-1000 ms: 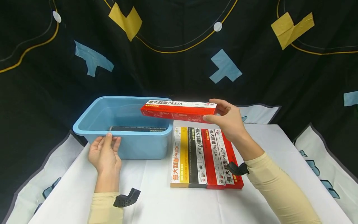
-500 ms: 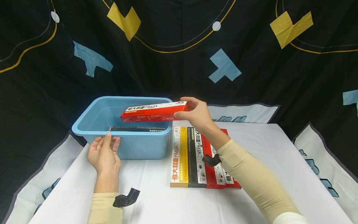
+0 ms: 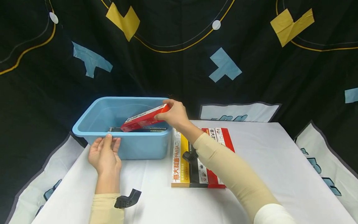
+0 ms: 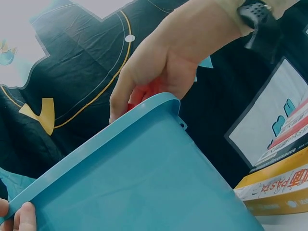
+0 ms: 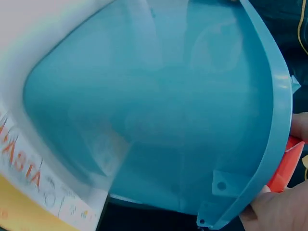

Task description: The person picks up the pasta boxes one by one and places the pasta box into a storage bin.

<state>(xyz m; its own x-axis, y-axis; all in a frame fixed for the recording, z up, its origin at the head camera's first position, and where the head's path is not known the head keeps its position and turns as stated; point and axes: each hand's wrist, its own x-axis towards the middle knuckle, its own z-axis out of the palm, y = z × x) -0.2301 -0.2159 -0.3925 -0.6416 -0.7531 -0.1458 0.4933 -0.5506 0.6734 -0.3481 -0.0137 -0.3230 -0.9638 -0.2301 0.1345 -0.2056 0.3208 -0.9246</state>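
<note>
My right hand (image 3: 175, 115) pinches one end of a red pasta box (image 3: 144, 119) over the blue plastic bin (image 3: 142, 146). The box slants, its far end dipping left into the bin and its held end up by the right rim. Inside the bin lies a black pasta box (image 3: 155, 129), partly covered by the red one in the head view. At the bin's front rim my left hand (image 3: 105, 154) grips the edge, thumb on top and fingers below. In the right wrist view the bin's wall hides most of the red box (image 5: 287, 166).
Right of the bin, several pasta boxes lie side by side on the white table (image 3: 156, 199): a yellow one (image 3: 184, 165), a black one (image 3: 194, 175) and red ones (image 3: 227, 140). My right forearm crosses above them. A black curtain (image 3: 173, 74) hangs behind.
My right hand has carried the red pasta box leftward from above the row of boxes, and its left end has tipped down into the bin. The left hand stays at the rim.
</note>
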